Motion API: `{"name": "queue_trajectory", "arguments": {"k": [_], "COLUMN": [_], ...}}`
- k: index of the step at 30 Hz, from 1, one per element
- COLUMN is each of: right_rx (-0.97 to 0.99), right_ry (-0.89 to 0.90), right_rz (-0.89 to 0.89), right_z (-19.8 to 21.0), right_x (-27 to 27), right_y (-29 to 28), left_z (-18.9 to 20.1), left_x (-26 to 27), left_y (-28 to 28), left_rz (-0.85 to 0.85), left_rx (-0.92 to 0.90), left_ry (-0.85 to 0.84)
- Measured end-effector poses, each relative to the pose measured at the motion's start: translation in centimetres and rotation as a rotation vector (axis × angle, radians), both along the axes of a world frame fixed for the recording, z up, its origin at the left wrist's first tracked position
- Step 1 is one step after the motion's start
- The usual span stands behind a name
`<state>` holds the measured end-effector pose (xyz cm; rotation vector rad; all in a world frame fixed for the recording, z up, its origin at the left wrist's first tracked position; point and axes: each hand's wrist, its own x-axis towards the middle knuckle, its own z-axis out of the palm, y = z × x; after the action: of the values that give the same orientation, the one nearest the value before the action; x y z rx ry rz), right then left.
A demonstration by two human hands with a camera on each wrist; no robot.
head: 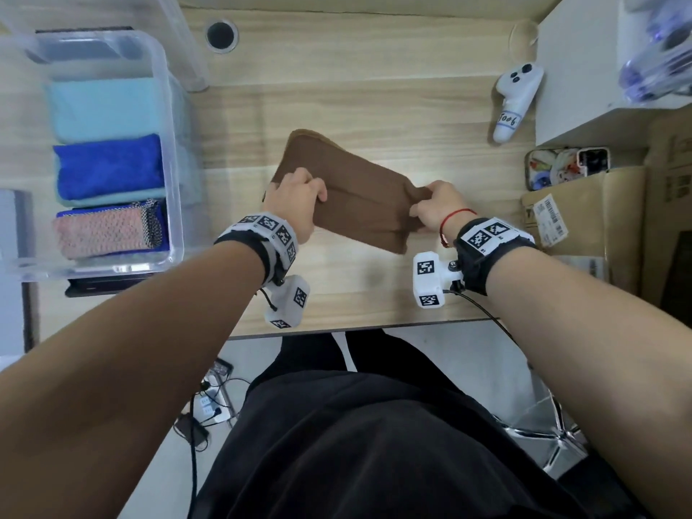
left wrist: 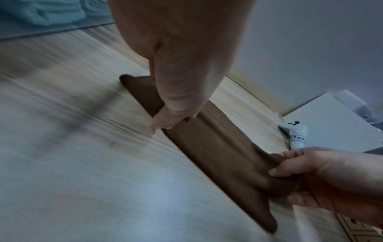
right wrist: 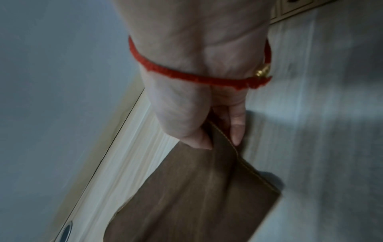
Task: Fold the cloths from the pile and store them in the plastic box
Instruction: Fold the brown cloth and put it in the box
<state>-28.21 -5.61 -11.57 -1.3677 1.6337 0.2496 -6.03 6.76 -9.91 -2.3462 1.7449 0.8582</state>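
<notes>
A brown cloth [head: 359, 189], folded into a long band, lies slanted across the middle of the wooden desk [head: 355, 294]. My left hand [head: 296, 200] grips its left end, thumb on top and fingers under the edge. My right hand [head: 434, 207] pinches the bunched right end. The left wrist view shows the brown cloth [left wrist: 211, 147] stretched between my left hand [left wrist: 176, 114] and my right hand [left wrist: 300, 172]. In the right wrist view my right hand [right wrist: 217, 135] clamps the stitched edge of the brown cloth [right wrist: 196, 196]. The clear plastic box [head: 176, 174] at the left holds several folded cloths.
A white controller [head: 513, 103] lies at the desk's back right, beside a white shelf [head: 576, 80]. A cardboard box [head: 584, 215] and a small tray of oddments [head: 561, 166] stand at the right. A round cable hole [head: 221, 34] sits at the back.
</notes>
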Motion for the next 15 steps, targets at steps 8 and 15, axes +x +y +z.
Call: {"name": "queue_trajectory", "arguments": {"k": [8, 15], "right_rx": [-0.077, -0.074], "right_ry": [-0.219, -0.353], "right_rz": [-0.126, -0.209], "right_z": [-0.3, 2.0], "right_x": [-1.2, 1.0], "right_y": [-0.1, 0.1], "left_z": [0.9, -1.3], "left_x": [-6.1, -11.4], "left_y": [1.0, 0.9], "left_rz": [-0.107, -0.116], "left_rx": [-0.028, 0.020], "left_ry": [0.230, 0.088]}}
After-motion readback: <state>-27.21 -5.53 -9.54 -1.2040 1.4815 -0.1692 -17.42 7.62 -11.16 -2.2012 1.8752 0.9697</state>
